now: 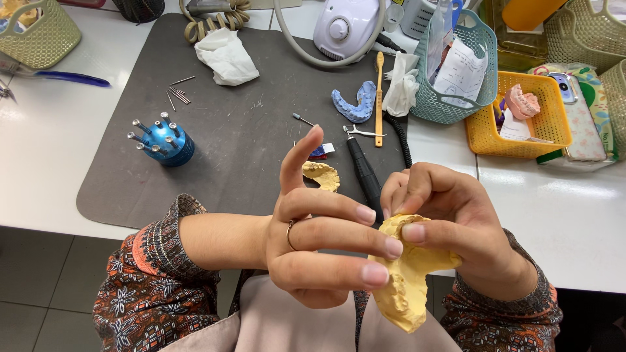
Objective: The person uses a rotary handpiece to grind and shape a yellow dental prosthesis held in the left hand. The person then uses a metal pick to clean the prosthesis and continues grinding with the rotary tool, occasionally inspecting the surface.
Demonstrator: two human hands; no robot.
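Observation:
A yellow plaster dental cast point(407, 287) sits low in the centre of the head view, held between both hands above my lap. My left hand point(319, 244) presses its middle and ring fingertips against the cast's left side, index finger raised. My right hand point(450, 215) grips the cast from the top and right, thumb on its upper face. A second yellow cast point(321, 175) lies on the grey mat point(215, 150) just beyond my left index finger.
On the mat lie a black handpiece point(364, 173), a blue bur stand point(166, 145), loose burs point(178, 94), a blue impression tray point(355, 104), a toothbrush point(379, 98) and tissue point(227, 57). A teal basket point(456, 72) and yellow basket point(521, 114) stand at right.

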